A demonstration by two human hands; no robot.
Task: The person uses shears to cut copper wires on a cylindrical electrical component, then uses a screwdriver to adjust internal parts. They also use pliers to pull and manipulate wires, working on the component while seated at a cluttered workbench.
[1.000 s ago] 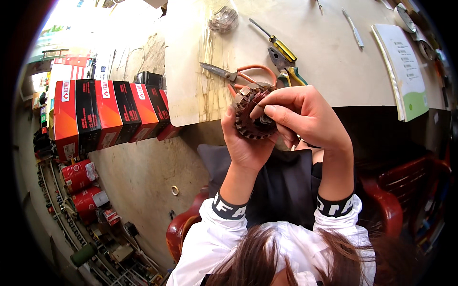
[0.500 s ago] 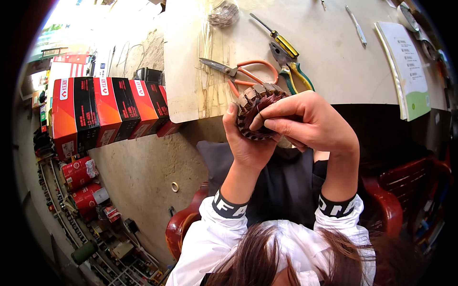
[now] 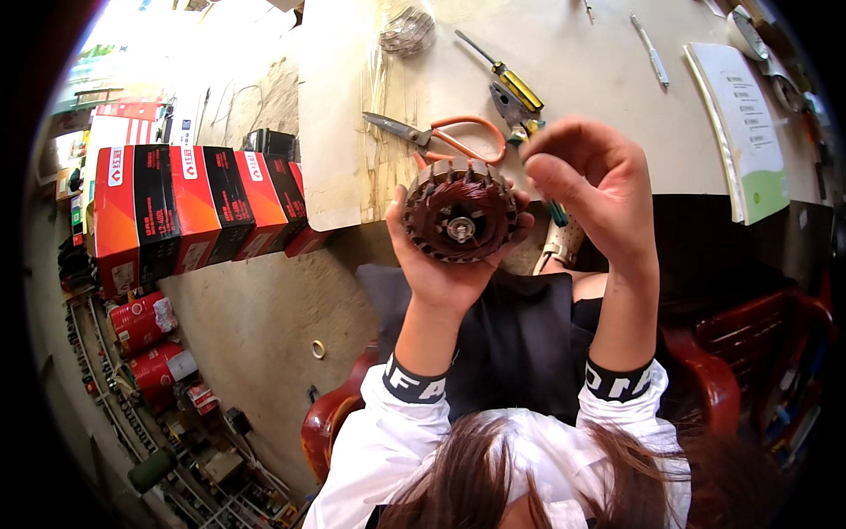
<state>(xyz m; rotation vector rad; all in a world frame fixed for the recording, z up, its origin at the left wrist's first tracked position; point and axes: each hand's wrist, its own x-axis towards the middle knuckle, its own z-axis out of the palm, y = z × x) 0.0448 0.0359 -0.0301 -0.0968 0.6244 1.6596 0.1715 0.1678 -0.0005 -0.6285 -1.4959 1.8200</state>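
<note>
My left hand cups a round motor stator from below, its open face turned up. Dark red copper windings fill the ring, dark slots line its edge, and a small metal piece shows at its centre. To the right of the stator, my right hand is raised and apart from it, its fingers curled with thumb and forefinger close together. Whatever lies between those fingertips is too small to make out. Orange-handled scissors lie on the table just beyond the stator. Pliers are partly hidden behind my right hand.
A yellow screwdriver, a pen, a booklet and a plastic-wrapped bundle lie on the table. Red and black boxes line its left side. A tape roll rests on the floor beside my red chair.
My right hand has come off the windings and moved up and right. My left hand has shifted slightly left, and the stator's open face now shows from above.
</note>
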